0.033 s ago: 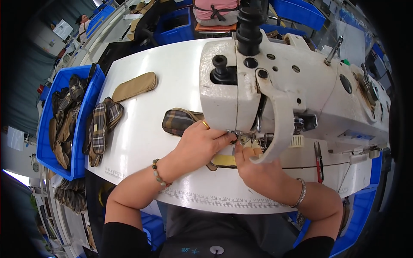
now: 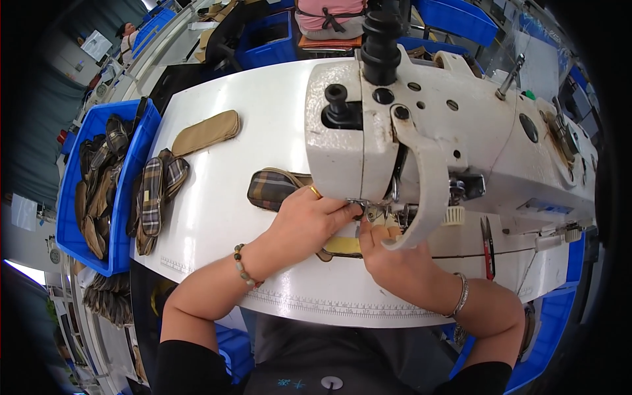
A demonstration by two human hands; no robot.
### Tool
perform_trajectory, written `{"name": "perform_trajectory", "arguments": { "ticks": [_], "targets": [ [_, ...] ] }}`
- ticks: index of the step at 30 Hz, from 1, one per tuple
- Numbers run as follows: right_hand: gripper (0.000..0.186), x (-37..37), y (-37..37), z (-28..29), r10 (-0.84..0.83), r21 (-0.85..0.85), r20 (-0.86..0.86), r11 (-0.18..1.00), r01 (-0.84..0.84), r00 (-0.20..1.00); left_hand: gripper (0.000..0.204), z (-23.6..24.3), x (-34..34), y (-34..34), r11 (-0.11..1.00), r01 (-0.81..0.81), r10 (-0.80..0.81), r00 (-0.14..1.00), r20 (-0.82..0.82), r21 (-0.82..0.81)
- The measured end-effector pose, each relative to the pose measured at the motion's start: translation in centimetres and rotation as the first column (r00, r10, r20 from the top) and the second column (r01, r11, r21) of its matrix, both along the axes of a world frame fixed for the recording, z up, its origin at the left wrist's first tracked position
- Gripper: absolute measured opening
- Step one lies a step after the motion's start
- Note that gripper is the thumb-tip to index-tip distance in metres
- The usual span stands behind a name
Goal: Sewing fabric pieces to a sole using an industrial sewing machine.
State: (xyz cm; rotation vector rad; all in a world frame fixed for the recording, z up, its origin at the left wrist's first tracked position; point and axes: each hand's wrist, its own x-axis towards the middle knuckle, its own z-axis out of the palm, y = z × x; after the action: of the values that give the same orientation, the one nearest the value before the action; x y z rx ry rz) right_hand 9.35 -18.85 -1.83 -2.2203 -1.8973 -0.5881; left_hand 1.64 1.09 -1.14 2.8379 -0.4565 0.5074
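My left hand (image 2: 306, 220) has its fingers pinched at the presser foot (image 2: 368, 212) of a white industrial sewing machine (image 2: 336, 158), on a small fabric piece with a yellow strip (image 2: 341, 245). My right hand (image 2: 395, 263) grips the same piece just right of it, fingertips partly hidden behind the machine. Behind my left hand lies a plaid and tan fabric piece (image 2: 270, 187) on the white table (image 2: 217, 250). A tan oval piece (image 2: 205, 131) lies farther back, and plaid pieces (image 2: 151, 204) are stacked at the left.
A blue bin (image 2: 66, 234) of fabric pieces stands left of the table. Red-handled snips (image 2: 488, 260) lie right of my right hand. More blue bins (image 2: 454, 16) are behind. A seated person (image 2: 126, 39) is at the far back left; pink clothing (image 2: 329, 13) shows at the back centre.
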Motion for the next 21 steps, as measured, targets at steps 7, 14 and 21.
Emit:
{"name": "perform_trajectory", "arguments": {
  "ticks": [7,14,21],
  "targets": [
    [0.015,-0.1,0.0,0.5,0.007,-0.006,0.025,1.0,-0.006,1.0,0.026,-0.1,0.2,-0.2,1.0,-0.01,0.011,0.999,0.047,-0.021],
    [0.015,0.0,0.2,0.5,0.013,-0.039,0.036,0.999,-0.012,0.999,0.023,-0.6,1.0,0.2,0.998,-0.066,0.062,0.989,0.131,0.024],
    [0.03,0.1,0.0,0.5,0.019,-0.031,0.101,0.999,-0.015,0.995,0.025,0.4,1.0,0.1,0.996,-0.047,0.056,0.99,0.127,-0.075]
  ]
}}
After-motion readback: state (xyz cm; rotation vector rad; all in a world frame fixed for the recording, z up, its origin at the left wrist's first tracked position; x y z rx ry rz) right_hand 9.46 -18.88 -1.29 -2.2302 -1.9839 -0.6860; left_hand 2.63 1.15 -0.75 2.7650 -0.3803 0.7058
